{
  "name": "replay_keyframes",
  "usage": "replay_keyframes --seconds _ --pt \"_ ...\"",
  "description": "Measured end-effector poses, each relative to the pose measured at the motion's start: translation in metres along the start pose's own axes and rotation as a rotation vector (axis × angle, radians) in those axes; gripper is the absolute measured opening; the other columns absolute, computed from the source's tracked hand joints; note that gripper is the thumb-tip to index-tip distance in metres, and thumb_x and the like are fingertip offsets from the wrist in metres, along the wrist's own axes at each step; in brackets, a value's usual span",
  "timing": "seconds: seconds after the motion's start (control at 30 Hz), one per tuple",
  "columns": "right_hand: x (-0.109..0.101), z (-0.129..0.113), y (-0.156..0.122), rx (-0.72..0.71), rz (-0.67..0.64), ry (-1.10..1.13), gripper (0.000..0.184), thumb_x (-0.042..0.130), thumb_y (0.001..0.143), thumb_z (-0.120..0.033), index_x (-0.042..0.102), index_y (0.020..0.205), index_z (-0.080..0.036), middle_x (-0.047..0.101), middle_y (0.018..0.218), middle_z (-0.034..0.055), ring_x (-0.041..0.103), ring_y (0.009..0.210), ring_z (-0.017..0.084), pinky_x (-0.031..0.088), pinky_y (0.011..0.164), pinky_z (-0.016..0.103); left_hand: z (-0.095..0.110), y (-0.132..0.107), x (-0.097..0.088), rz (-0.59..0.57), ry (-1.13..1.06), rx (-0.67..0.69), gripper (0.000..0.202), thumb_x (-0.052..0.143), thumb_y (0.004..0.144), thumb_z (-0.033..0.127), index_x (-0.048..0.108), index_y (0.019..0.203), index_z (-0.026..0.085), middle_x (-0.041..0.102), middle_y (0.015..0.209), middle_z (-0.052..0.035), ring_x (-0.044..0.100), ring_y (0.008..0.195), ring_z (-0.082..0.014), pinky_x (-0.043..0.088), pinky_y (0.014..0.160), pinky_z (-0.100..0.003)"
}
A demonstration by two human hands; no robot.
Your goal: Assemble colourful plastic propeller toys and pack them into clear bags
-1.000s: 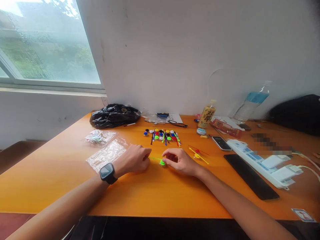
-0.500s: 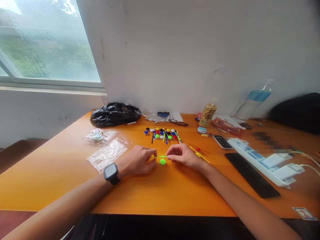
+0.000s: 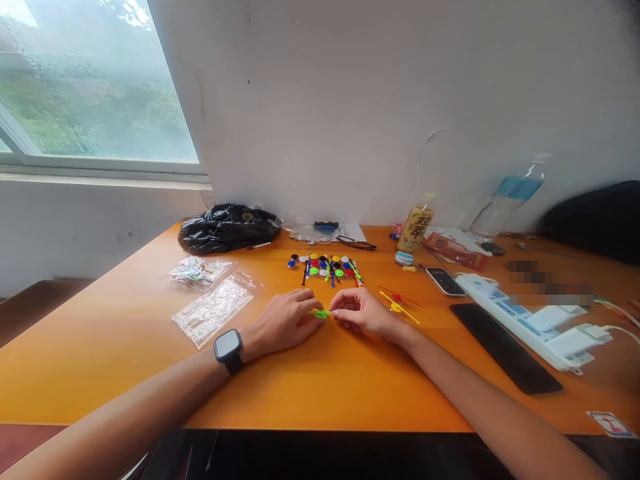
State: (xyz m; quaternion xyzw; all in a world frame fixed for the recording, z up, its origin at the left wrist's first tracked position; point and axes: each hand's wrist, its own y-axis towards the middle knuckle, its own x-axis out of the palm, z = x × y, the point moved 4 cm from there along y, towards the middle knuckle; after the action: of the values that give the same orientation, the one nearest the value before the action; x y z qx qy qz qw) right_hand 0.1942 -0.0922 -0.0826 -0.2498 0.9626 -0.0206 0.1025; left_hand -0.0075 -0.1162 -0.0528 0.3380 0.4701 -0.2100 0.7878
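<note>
Green plastic strip [image 3: 322, 314] is held in a narrow pinch between left grip [image 3: 285, 323] and right grip [image 3: 367, 315]. Just right of the right grip lies a yellow arrow [image 3: 388, 298].

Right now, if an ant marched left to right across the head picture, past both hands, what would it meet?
Smartwatch, left hand, green plastic piece, right hand, yellow plastic arrow, smartphone, white power strip.
</note>
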Motion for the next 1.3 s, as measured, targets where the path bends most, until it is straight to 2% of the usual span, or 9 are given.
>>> replay_keyframes --seconds 0.33,0.47,0.67,0.8,0.93,1.07,1.3 --pt "0.003 0.005 0.004 -0.025 0.048 -0.016 0.026 0.078 0.085 -0.044 0.07 0.09 -0.019 0.059 0.058 -0.0043 0.044 0.043 0.009 0.032 0.04 0.023 -0.009 0.002 0.006 -0.006 -0.03 -0.028 0.022 0.055 0.106 0.037 0.072 0.115 0.025 0.074 0.105 -0.0058 0.07 0.094 -0.0202 0.051 0.082 -0.03" --pt "0.001 0.002 0.005 -0.072 0.115 -0.104 0.021 0.077 0.086 -0.039 0.071 0.087 -0.018 0.063 0.063 -0.0022 0.05 0.05 0.011 0.038 0.047 0.024 -0.009 0.002 0.005 0.003 -0.021 -0.051 0.022 0.058 0.105 0.035 0.07 0.121 0.025 0.075 0.106 -0.0055 0.072 0.095 -0.0205 0.051 0.081 -0.03" --pt "0.0 0.0 0.008 -0.191 0.154 -0.236 0.022 0.076 0.087 -0.038 0.075 0.087 -0.016 0.071 0.081 0.003 0.059 0.071 0.015 0.045 0.065 0.026 -0.004 0.002 0.0 0.014 0.018 -0.002 0.02 0.055 0.106 0.031 0.074 0.106 0.024 0.075 0.094 -0.0049 0.07 0.085 -0.0185 0.05 0.076 -0.029" --pt "-0.005 -0.005 0.005 -0.18 0.238 -0.343 0.026 0.072 0.09 -0.043 0.073 0.085 -0.017 0.067 0.073 0.0009 0.055 0.062 0.013 0.041 0.057 0.025 0.002 0.002 0.0 0.019 0.039 0.084 0.021 0.053 0.106 0.029 0.071 0.099 0.022 0.073 0.09 -0.0053 0.067 0.088 -0.0198 0.05 0.078 -0.031" --pt "-0.012 -0.012 0.001 -0.142 0.332 -0.34 0.034 0.065 0.095 -0.051 0.068 0.084 -0.019 0.056 0.059 -0.0029 0.048 0.049 0.012 0.038 0.049 0.025 0.005 0.002 0.0 0.032 0.09 0.135 0.019 0.053 0.106 0.029 0.065 0.092 0.022 0.071 0.088 -0.0039 0.063 0.085 -0.0197 0.047 0.075 -0.031" --pt "-0.013 -0.015 0.0 -0.13 0.324 -0.322 0.036 0.062 0.096 -0.054 0.066 0.085 -0.02 0.05 0.053 -0.0054 0.045 0.043 0.011 0.038 0.046 0.024 0.009 0.003 -0.001 0.018 0.145 0.176 0.021 0.049 0.107 0.027 0.06 0.091 0.022 0.069 0.087 -0.0033 0.058 0.079 -0.0185 0.043 0.069 -0.03" --pt "-0.009 -0.018 -0.001 -0.141 0.302 -0.339 0.036 0.062 0.097 -0.054 0.068 0.086 -0.02 0.05 0.051 -0.0055 0.045 0.042 0.011 0.037 0.045 0.024 0.015 0.006 -0.001 -0.005 0.214 0.177 0.024 0.045 0.107 0.022 0.056 0.085 0.021 0.065 0.084 -0.003 0.054 0.073 -0.0175 0.036 0.064 -0.032"
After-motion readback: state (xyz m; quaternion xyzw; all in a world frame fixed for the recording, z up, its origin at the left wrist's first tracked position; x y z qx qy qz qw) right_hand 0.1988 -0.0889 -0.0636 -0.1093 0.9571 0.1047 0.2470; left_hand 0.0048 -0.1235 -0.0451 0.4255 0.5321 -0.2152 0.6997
